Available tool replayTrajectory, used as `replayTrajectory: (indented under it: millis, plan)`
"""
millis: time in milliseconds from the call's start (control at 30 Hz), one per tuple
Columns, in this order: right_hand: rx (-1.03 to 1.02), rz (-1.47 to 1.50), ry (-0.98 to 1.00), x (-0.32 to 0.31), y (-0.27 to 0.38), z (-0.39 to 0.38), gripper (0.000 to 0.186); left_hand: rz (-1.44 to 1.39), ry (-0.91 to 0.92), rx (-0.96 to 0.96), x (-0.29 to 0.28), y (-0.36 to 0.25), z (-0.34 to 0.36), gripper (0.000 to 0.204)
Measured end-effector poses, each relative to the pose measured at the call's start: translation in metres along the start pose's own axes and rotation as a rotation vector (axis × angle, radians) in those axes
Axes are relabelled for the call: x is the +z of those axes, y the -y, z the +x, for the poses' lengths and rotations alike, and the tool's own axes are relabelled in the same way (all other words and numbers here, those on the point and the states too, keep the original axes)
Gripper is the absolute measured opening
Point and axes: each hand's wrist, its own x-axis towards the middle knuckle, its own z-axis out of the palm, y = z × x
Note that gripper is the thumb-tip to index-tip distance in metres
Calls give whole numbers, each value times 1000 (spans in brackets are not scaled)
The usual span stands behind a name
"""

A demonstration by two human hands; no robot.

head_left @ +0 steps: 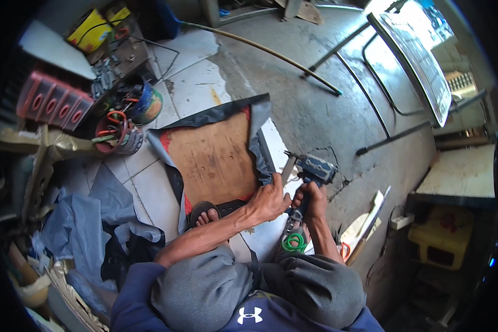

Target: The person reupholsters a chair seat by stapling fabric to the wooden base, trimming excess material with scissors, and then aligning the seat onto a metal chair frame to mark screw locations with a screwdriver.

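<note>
Right hand is closed around the handle of a dark blue-and-grey stapler-like power tool. Left hand is partly curled, index finger extended, at the right edge of a brown wooden panel; its hold on the dark grey fabric border cannot be determined. Panel lies over white floor tiles. A red tool-filled bucket stands beyond its left side.
</note>
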Motion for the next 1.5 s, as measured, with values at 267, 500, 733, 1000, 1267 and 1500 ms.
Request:
replayTrajectory:
  millis: [267, 500, 733, 1000, 1267, 1500]
  plan:
    - [42, -22, 279, -18, 15, 3, 21, -714, 158, 51, 6, -1, 4, 29]
    - [-33, -565, 70, -43, 13, 12, 62, -959, 326, -479, 16, -14, -9, 22]
    - [-464, -1256, -911, -243, -68, 3, 55, -949, 276, -582, 7, -18, 0, 30]
    - [299, -1317, -1105, -382, -84, -70, 55, -955, 267, -705, 11, -53, 39, 35]
    - [25, -928, -1011, -314, -24, -74, 48, -484, 389, -722, 15, -120, 82, 43]
    - [-474, 72, -580, -151, 32, -150, 36, -463, 202, -602, 100, -172, 131, 49]
